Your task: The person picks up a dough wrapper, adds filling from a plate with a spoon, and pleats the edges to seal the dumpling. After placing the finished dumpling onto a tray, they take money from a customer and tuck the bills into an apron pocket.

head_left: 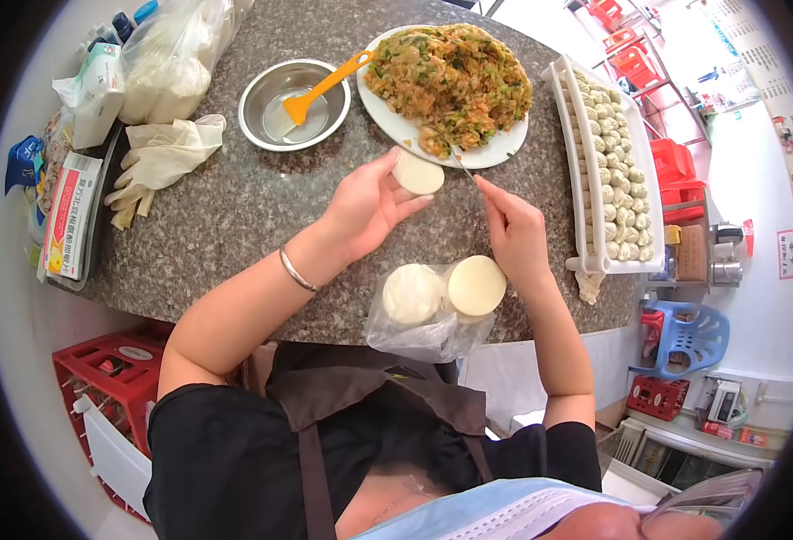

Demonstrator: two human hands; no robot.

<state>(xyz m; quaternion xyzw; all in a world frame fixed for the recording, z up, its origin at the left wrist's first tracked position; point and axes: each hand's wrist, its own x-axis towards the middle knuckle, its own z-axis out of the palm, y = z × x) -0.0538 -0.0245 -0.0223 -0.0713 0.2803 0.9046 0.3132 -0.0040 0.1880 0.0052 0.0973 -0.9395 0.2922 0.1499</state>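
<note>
From my remote seat I see the left hand point(369, 205) cupped, fingers curled under a round dough wrapper point(417, 173) held just above the stone table point(252, 225), right beside the near rim of the plate point(395, 129). The right hand point(512, 229) is pinched narrow around a thin metal stick point(458, 162) whose tip reaches the filling point(450, 76) heaped on that plate. A bag of wrappers point(432, 301) lies at the table's near edge between the wrists, and a tray point(565, 126) of dumplings point(614, 171) stands to the right.

Table point(234, 216), seemingly granite: bowl point(252, 101), plate point(386, 120), tray point(569, 135), gloves point(158, 157).
</note>
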